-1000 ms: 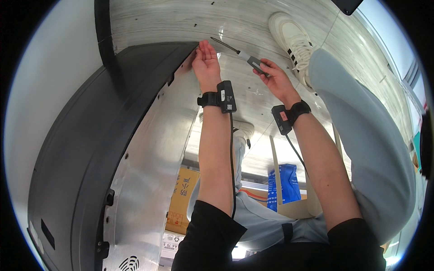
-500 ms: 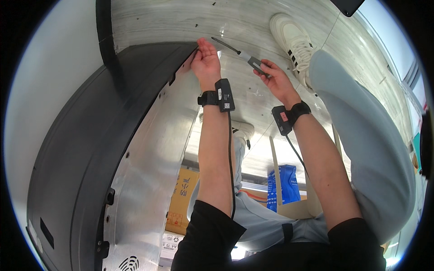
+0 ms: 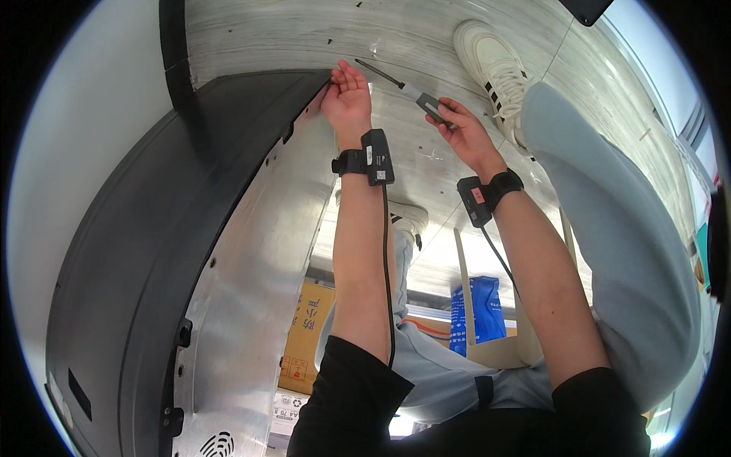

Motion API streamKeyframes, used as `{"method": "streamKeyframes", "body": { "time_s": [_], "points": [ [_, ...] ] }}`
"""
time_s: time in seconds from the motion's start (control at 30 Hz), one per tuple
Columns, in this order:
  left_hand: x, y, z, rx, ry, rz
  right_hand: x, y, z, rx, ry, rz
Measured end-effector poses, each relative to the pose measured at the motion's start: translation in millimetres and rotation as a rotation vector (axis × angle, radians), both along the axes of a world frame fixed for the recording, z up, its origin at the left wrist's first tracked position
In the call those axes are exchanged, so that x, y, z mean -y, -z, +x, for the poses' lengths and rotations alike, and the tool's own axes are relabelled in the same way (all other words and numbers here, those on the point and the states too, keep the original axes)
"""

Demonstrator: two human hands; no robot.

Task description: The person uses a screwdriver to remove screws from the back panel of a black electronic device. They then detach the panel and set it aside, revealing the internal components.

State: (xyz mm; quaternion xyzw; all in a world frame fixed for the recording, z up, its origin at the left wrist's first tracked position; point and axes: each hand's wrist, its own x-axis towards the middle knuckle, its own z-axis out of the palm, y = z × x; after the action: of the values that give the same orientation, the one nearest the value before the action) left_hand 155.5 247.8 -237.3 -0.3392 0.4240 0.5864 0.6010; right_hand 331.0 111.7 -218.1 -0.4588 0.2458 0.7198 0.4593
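Watching the head cam feed here. My left hand is up at the far top corner of the big flat panel, the silver metal back with a thick black frame curving around it. The fingers are bent and pressed against the edge right where the metal meets the black rim, pinching or feeling at that corner. I can't tell if there's something small like a screw between the fingertips, it's too tiny and hidden by the hand. So that hand isn't wrapped around any tool, just touching the panel edge.

My right hand is clenched around a screwdriver, gripping the grey handle. The thin dark shaft sticks out toward the left hand, and its tip sits just beside the left fingers, slightly above them, hanging in the air over the pale wood-look floor. It isn't touching the panel as far as I can see.

Both wrists have black strap-on devices, with a cable running down along the left forearm.

Other stuff around: a white sneaker with dark stripes planted on the floor just past the right hand, and the light blue trouser leg running down from it. Lower down, between the arms, there's a yellow cardboard box and a blue bag.
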Motion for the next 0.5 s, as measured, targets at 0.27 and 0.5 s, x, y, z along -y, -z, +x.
{"method": "streamKeyframes", "body": {
  "time_s": [0.27,0.5],
  "points": [
    [4,-3,-1,-0.005,-0.037,0.036,-2,1,-1,0.004,-0.001,0.012],
    [11,-1,0,-0.095,0.012,0.136,-3,0,-3,-0.013,0.004,0.032]
  ]
}}
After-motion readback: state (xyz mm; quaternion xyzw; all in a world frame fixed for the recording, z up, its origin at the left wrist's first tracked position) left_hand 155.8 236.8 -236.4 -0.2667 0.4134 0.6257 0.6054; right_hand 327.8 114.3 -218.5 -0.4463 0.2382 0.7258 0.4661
